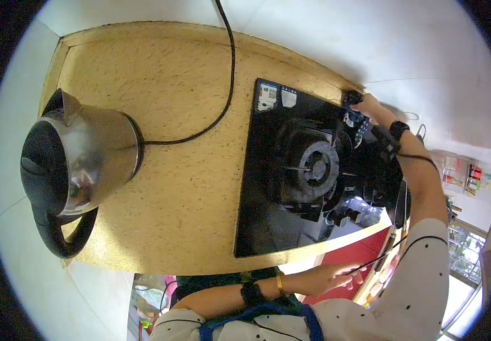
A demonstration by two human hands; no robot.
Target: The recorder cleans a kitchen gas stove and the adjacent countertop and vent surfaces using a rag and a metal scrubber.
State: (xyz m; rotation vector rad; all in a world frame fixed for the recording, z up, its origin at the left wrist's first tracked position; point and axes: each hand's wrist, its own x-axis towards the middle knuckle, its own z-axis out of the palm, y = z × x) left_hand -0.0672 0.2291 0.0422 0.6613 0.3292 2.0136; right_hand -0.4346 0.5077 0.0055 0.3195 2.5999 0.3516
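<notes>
My right hand [369, 106] grips a crumpled dark cloth with a pale pattern [359, 128]. The cloth lies at the back edge of a black glass-topped gas stove [266, 204], against the wall side. My left hand [328, 279] hangs in front of the counter's front edge, its fingers loosely curled. A thin black cord [375, 259] runs from by these fingers towards my right sleeve; whether they pinch it is unclear. Nearest on the stove is a round burner [318, 166] with a black pan support. Control knobs [343, 216] sit at the stove's front.
A steel electric kettle [100, 157] with black lid and handle stands at the left of the speckled yellow countertop [181, 192]. Its black power cable [231, 85] curves up the wall [305, 25]. Hanging packets [475, 177] and a window [467, 251] are at far right.
</notes>
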